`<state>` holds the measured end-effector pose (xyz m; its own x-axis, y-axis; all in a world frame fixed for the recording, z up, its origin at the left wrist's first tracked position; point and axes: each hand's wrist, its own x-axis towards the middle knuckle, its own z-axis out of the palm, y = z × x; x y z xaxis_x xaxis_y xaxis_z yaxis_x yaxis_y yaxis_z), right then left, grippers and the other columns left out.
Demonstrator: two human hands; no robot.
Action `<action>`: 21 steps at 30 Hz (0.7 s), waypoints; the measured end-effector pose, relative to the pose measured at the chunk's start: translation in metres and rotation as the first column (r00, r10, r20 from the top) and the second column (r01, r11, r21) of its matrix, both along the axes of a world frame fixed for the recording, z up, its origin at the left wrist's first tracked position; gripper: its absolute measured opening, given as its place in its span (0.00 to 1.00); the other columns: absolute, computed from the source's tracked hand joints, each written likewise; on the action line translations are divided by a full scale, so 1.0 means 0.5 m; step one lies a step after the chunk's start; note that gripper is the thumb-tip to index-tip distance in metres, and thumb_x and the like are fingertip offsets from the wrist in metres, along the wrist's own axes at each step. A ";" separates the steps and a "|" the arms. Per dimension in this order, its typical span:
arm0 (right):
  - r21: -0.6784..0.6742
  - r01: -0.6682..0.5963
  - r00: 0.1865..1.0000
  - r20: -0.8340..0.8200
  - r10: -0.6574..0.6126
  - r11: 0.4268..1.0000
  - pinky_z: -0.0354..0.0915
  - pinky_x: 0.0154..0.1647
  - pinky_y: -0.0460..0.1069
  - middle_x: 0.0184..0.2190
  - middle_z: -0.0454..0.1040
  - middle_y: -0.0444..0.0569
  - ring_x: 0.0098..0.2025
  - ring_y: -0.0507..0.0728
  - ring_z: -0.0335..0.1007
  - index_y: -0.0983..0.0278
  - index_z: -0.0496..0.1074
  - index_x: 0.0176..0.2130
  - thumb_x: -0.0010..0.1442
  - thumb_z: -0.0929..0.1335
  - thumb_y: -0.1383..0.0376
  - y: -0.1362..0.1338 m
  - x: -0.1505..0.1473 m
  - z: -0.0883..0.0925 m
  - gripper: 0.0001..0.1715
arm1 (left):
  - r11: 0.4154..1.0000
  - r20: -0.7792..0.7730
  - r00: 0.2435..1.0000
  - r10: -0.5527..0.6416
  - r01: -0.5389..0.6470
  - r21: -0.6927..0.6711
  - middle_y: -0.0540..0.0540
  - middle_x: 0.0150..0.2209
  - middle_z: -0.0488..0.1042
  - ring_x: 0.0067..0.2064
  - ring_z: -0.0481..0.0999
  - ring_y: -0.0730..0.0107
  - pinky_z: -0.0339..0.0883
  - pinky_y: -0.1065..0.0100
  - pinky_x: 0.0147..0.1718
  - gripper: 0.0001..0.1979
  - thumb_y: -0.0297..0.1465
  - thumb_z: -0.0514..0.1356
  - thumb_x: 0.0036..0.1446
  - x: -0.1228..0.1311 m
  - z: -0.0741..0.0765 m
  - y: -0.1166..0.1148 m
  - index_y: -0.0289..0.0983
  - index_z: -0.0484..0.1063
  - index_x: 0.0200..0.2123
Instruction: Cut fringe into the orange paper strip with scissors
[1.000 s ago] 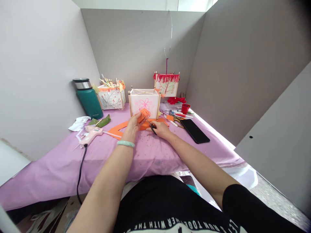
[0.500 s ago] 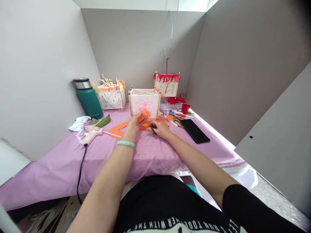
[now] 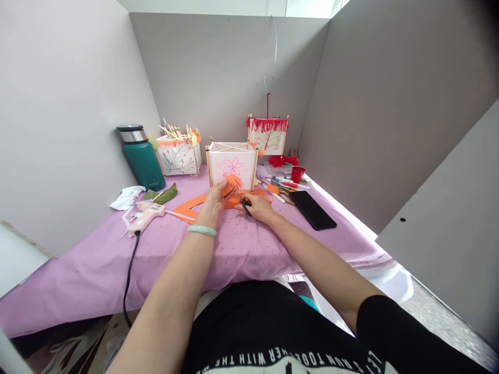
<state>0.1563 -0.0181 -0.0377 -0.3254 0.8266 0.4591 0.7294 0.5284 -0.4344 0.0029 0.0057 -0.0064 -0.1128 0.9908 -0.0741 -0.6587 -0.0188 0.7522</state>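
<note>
Grey panels surround a purple-covered table. White lantern: upright, twelve o'clock, just behind the work. Black phone: three o'clock. Left hand: fingers closed, pinching fringed orange paper before the lantern. Right hand: curled around scissors, long axis toward eleven o'clock, tips at the fringe; blade opening cannot be judged.

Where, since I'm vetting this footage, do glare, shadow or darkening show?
Head view: bright glare along the purple fabric tablecloth, at right; same view: shadow on the flat grey back panel, towards right; same view: darkened upper-right corner.
</note>
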 end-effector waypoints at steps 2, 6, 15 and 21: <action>0.002 -0.003 1.000 -0.001 0.003 1.000 0.52 0.27 0.44 0.29 0.75 0.46 0.28 0.51 0.67 0.63 0.73 0.38 0.52 0.67 0.46 0.000 0.000 0.000 0.24 | 1.000 -0.002 1.000 0.002 -0.002 -0.003 0.48 0.27 0.75 0.31 0.75 0.71 0.71 0.64 0.38 0.04 0.21 0.60 0.48 0.000 0.000 0.000 0.35 0.71 0.29; 0.000 -0.006 1.000 0.007 0.006 1.000 0.52 0.28 0.43 0.29 0.75 0.46 0.29 0.51 0.67 0.63 0.73 0.38 0.53 0.67 0.47 0.000 0.001 0.001 0.24 | 1.000 -0.009 1.000 0.007 -0.007 -0.006 0.48 0.28 0.75 0.31 0.75 0.71 0.71 0.64 0.38 0.04 0.21 0.60 0.48 0.001 0.002 -0.001 0.35 0.71 0.29; 0.007 -0.014 1.000 0.018 0.014 1.000 0.51 0.27 0.43 0.28 0.74 0.45 0.28 0.51 0.66 0.63 0.73 0.37 0.53 0.67 0.47 0.002 0.001 0.001 0.23 | 1.000 -0.012 1.000 0.008 -0.008 -0.001 0.49 0.27 0.75 0.29 0.74 0.73 0.72 0.65 0.36 0.04 0.21 0.59 0.49 0.000 -0.001 0.001 0.34 0.71 0.28; -0.002 -0.006 1.000 0.013 0.006 1.000 0.51 0.27 0.43 0.28 0.74 0.46 0.28 0.51 0.66 0.64 0.73 0.38 0.53 0.67 0.47 -0.002 0.001 0.004 0.23 | 1.000 -0.012 1.000 0.012 -0.012 -0.008 0.48 0.27 0.74 0.29 0.74 0.72 0.72 0.65 0.36 0.04 0.21 0.59 0.49 -0.001 -0.003 0.005 0.35 0.71 0.28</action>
